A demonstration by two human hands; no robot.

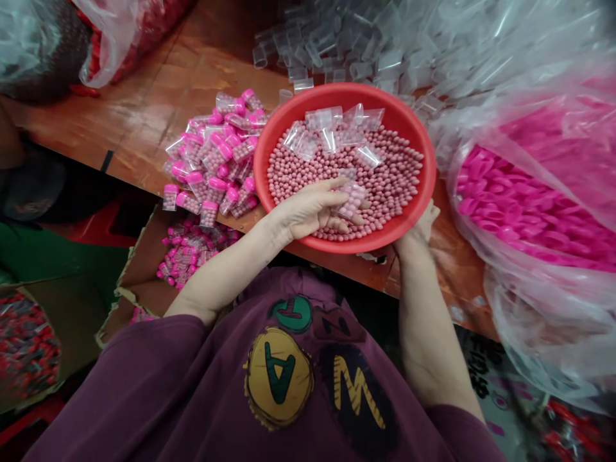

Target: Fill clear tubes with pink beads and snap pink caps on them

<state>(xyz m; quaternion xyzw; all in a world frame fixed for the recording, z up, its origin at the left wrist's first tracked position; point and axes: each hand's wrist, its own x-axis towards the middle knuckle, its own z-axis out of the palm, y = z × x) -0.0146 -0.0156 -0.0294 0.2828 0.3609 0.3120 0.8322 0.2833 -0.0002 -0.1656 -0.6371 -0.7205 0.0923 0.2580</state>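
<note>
My left hand (pixel 315 208) is inside the red basin (pixel 430 144), low over the beads. Its fingers are curled round a small clear plastic tube (pixel 353 197) with pink beads in it. My right hand (pixel 423 226) grips the basin from outside at its near right side, and the basin hides part of its fingers. Dusty-pink beads (pixel 308 172) cover the basin's floor. On top of them, towards the far side, lie several clear tubes (pixel 327 128). A heap of bead-filled tubes with bright pink caps (pixel 216 154) lies to the left of the basin.
Loose clear tubes (pixel 337 38) are piled behind the basin. A plastic bag of bright pink caps (pixel 510 202) stands at the right. Below the table (pixel 144 77), a cardboard box (pixel 139 256) holds more capped tubes. Bags with red pieces (pixel 161 25) stand at the far left.
</note>
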